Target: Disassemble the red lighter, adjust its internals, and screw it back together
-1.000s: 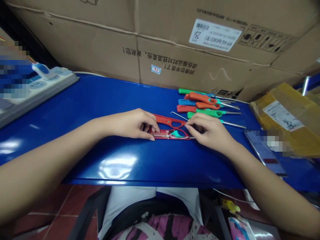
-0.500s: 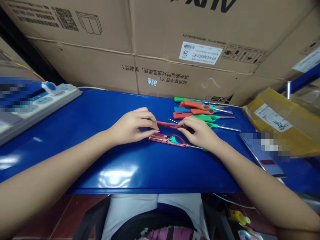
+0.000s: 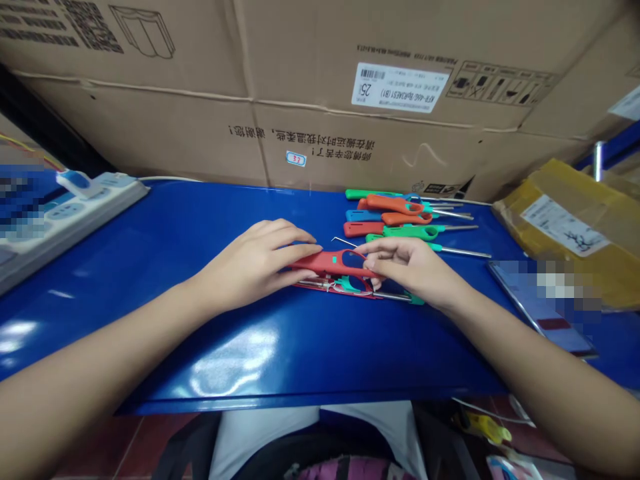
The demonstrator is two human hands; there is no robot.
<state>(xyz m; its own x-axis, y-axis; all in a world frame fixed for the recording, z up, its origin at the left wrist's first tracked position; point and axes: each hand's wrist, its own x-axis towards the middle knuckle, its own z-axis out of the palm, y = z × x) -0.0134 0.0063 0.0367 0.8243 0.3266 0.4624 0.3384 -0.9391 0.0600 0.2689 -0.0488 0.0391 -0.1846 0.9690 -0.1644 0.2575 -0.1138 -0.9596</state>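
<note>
Through the head camera we see both hands meet over the blue surface (image 3: 150,267). Our left hand (image 3: 253,263) has a narrow grip, with thumb and fingertips pinching the left end of the red cover (image 3: 330,261). Our right hand (image 3: 417,267) pinches its right end the same way. The cover is held level, just nearer us than the pile of lighters (image 3: 400,217) and slightly left of it. Under the cover, on the surface, lies an open red half (image 3: 325,287) with a green trigger. Well left of the pile sits a power strip (image 3: 75,200), and behind the pile stands a cardboard box (image 3: 300,87).
</note>
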